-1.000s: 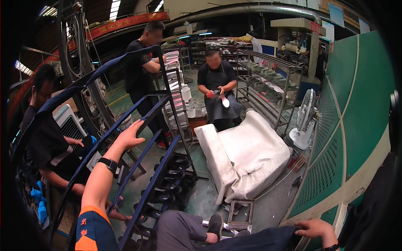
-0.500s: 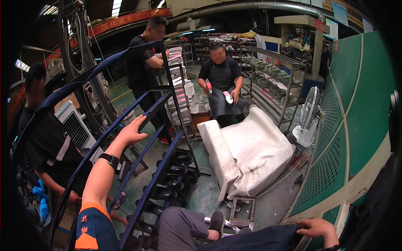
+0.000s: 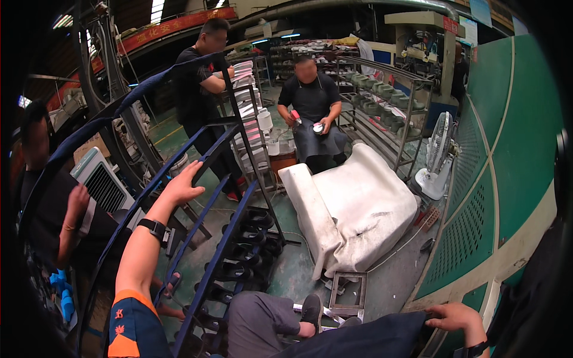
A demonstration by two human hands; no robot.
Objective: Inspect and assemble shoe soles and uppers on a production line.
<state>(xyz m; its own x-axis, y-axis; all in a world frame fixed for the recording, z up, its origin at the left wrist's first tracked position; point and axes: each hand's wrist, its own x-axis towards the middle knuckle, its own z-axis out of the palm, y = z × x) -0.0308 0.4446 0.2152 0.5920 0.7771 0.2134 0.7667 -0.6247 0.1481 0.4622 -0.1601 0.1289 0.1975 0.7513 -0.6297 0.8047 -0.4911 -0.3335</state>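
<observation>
Resting on a dark blue rail of the shoe rack (image 3: pixel 210 156), the left hand (image 3: pixel 182 186) is seen with fingers spread and laid over the bar; no closed grasp around it can be confirmed. Below and beyond that contact, black shoes (image 3: pixel 248 235) are seated in rows on the lower tiers of the rack. A black watch (image 3: pixel 153 228) is worn on the same wrist. The right hand (image 3: pixel 456 317) is pressed flat on dark cloth over the knee, fingers slightly curled, nothing pinched.

The step in hand is judged to be steadying or positioning the rack, not picking from it. A next move would call for the fingers to be wrapped fully around the rail before any pull or push is applied. Beyond the rack, a white padded cushion (image 3: pixel 358 215) lies on the floor, and a seated person in an apron (image 3: pixel 313 113) holds small items.
</observation>
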